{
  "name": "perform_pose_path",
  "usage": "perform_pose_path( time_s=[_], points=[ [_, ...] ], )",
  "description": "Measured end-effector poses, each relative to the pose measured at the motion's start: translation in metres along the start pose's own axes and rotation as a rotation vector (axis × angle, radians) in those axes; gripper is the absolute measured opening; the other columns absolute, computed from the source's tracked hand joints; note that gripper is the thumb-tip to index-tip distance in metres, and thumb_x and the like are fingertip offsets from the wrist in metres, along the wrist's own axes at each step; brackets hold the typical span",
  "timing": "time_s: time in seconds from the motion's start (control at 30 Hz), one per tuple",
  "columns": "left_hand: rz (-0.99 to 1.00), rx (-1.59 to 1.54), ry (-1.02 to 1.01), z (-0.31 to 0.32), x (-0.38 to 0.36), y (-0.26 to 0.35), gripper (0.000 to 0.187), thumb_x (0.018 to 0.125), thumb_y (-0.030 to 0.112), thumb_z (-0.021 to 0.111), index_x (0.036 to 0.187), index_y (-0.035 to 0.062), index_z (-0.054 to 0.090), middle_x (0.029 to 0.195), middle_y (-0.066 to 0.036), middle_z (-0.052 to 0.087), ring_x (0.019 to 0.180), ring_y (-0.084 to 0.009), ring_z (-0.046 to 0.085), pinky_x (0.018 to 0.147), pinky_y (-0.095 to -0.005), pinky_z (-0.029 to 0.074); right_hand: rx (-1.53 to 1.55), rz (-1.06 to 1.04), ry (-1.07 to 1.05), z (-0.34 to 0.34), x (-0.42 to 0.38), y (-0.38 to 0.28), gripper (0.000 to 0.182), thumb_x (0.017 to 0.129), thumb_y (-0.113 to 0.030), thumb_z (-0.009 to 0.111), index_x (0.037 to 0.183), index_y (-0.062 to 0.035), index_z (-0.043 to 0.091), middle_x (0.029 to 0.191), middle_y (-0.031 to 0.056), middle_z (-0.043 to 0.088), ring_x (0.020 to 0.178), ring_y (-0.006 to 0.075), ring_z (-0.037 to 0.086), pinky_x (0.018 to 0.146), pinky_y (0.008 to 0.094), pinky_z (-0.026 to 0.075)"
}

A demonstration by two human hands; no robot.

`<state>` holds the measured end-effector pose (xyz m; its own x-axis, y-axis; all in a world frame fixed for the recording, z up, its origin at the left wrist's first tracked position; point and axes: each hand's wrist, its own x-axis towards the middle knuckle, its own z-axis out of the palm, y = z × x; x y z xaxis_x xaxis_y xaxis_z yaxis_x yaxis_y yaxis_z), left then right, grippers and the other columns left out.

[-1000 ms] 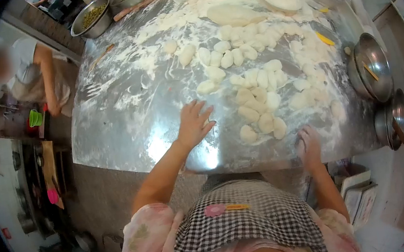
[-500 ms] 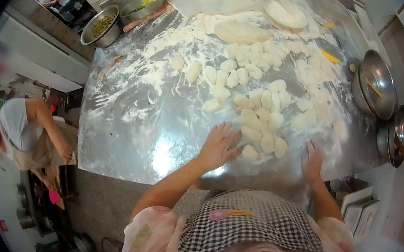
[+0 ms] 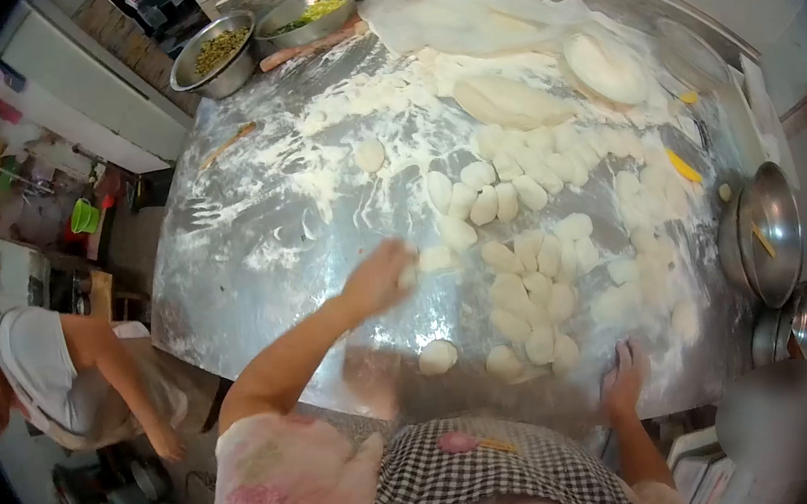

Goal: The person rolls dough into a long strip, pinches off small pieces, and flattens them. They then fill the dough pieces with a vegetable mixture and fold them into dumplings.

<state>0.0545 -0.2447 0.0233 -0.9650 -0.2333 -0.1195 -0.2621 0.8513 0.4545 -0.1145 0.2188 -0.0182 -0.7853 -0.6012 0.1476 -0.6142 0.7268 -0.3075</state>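
My left hand [image 3: 379, 280] is over the metal table, blurred, its fingers curled on a pale piece of dough [image 3: 410, 269]. Right beside those fingertips lies another dough piece [image 3: 437, 259]. A single round dough piece [image 3: 438, 357] sits closer to me, near the front edge. My right hand [image 3: 625, 378] rests flat at the table's front right, fingers stretched out and holding nothing. Between the hands, several dough pieces [image 3: 534, 286] are packed in a cluster. More floured pieces [image 3: 533, 160] lie behind them, and one round piece [image 3: 371, 155] is apart on the left.
The floured metal table [image 3: 258, 300] carries a large dough slab [image 3: 511, 101], a pale sheet [image 3: 465, 18] and a yellow scraper [image 3: 683, 165]. Bowls of filling [image 3: 214, 59] stand at the back left, steel bowls [image 3: 769, 237] at the right. Another person [image 3: 86, 372] stands left.
My left hand has moved left and away from the cluster, and its fingers have curled. The elongated dough piece is gone from the back left; a round one now lies near the front edge.
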Motion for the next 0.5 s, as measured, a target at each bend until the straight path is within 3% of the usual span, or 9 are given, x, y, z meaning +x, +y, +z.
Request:
perform_pose_path(
  time_s=[0.03,0.13,0.2,0.27,0.37,0.43,0.5],
  points=[
    [0.108,-0.047,-0.017,-0.002,-0.018,0.010,0.051,0.074,0.018,0.068,0.122,0.0112,0.053,0.123,-0.017,0.049,0.114,-0.0346,0.047,0.097,-0.0410,0.038,-0.002,0.005,0.005,0.002,0.002,0.001,0.043,0.073,-0.002,0.048,0.115,0.0021,0.053,0.125,0.0264,0.045,0.114,0.0439,0.042,0.099,0.0483,0.032],
    [0.104,-0.127,0.230,-0.012,0.017,-0.024,0.054,0.076,0.027,0.068,0.124,0.0096,0.051,0.124,-0.018,0.049,0.118,-0.0345,0.044,0.100,-0.0425,0.035,0.001,0.019,0.004,0.004,-0.005,0.004,0.044,0.073,-0.008,0.050,0.117,0.0002,0.054,0.125,0.0253,0.046,0.114,0.0445,0.042,0.099,0.0506,0.031],
    [-0.070,0.012,0.511,-0.047,0.058,-0.025,0.053,0.079,0.027,0.064,0.127,0.0084,0.049,0.128,-0.021,0.047,0.120,-0.0395,0.040,0.102,-0.0437,0.032,0.023,0.008,0.042,0.009,-0.003,0.006,0.044,0.074,-0.009,0.050,0.117,-0.0001,0.054,0.124,0.0250,0.046,0.113,0.0441,0.042,0.098,0.0508,0.031],
    [-0.057,0.231,0.735,-0.035,0.102,-0.063,0.045,0.079,0.024,0.063,0.121,0.0087,0.053,0.125,-0.022,0.049,0.113,-0.0426,0.044,0.098,-0.0444,0.036,0.025,0.047,0.004,0.006,-0.001,0.002,0.045,0.074,-0.008,0.050,0.117,-0.0004,0.053,0.126,0.0254,0.046,0.114,0.0442,0.042,0.099,0.0511,0.030],
    [-0.217,0.282,0.507,-0.024,0.121,-0.080,0.036,0.079,0.023,0.062,0.112,0.0086,0.058,0.119,-0.019,0.053,0.107,-0.0380,0.049,0.092,-0.0434,0.040,-0.020,0.060,-0.043,-0.004,-0.001,-0.005,0.045,0.074,-0.007,0.050,0.119,-0.0006,0.053,0.126,0.0264,0.045,0.116,0.0449,0.041,0.100,0.0516,0.029],
    [-0.164,-0.009,0.422,-0.009,0.113,-0.074,0.037,0.078,0.026,0.066,0.111,0.0082,0.060,0.113,-0.016,0.056,0.101,-0.0358,0.052,0.088,-0.0430,0.041,-0.021,0.068,-0.050,-0.002,0.002,-0.005,0.045,0.075,-0.006,0.049,0.120,-0.0005,0.052,0.128,0.0269,0.044,0.118,0.0451,0.040,0.101,0.0518,0.028],
    [0.057,-0.092,0.250,-0.013,0.072,-0.026,0.034,0.079,0.024,0.066,0.108,0.0076,0.062,0.104,-0.014,0.060,0.093,-0.0332,0.055,0.084,-0.0397,0.044,0.006,0.105,-0.054,0.004,-0.002,0.001,0.046,0.075,-0.004,0.047,0.120,-0.0003,0.051,0.129,0.0272,0.042,0.119,0.0450,0.039,0.102,0.0522,0.027]
  ],
)
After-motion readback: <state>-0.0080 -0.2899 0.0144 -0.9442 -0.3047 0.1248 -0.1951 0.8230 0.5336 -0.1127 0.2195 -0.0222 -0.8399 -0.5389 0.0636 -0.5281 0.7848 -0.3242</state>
